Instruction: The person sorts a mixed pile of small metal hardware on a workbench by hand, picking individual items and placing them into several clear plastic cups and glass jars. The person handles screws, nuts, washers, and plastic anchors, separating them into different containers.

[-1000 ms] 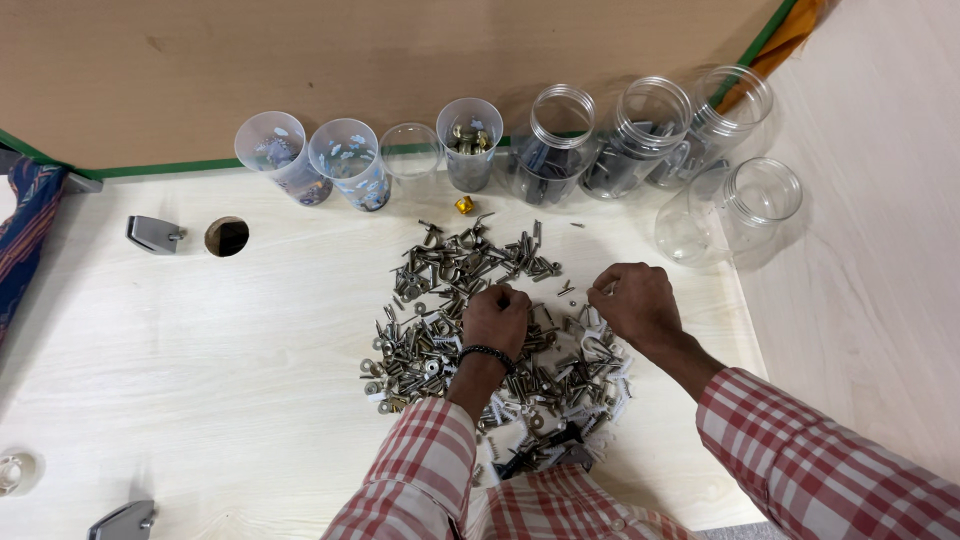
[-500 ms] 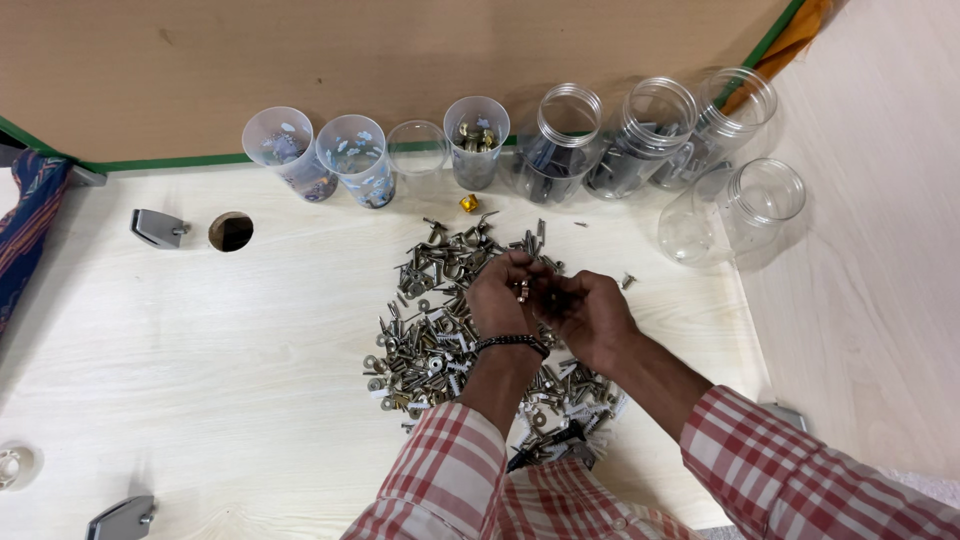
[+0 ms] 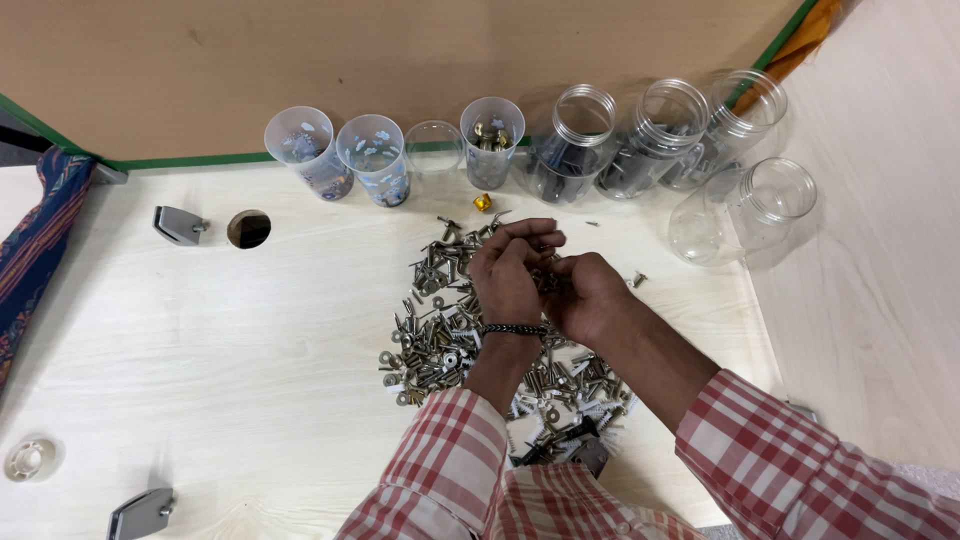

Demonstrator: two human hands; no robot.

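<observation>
In the head view, the left hand (image 3: 508, 268) and right hand (image 3: 585, 295) meet just above the heap of small metal screws and washers (image 3: 455, 330) on the pale wooden table (image 3: 200, 340). Both hands are curled narrow, fingertips pinching a few small fasteners between them; exactly how many I cannot tell. Beyond the heap stands a row of clear plastic cups and jars (image 3: 560, 140). Good practice would be to sort over the heap, so that dropped pieces fall back into it.

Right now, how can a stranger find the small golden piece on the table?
Look at the row of clear cups along the brown board. Below the cup that holds brass parts, above the screw pile, lies the golden piece. It alone is bright yellow; the screws around it are grey.
</observation>
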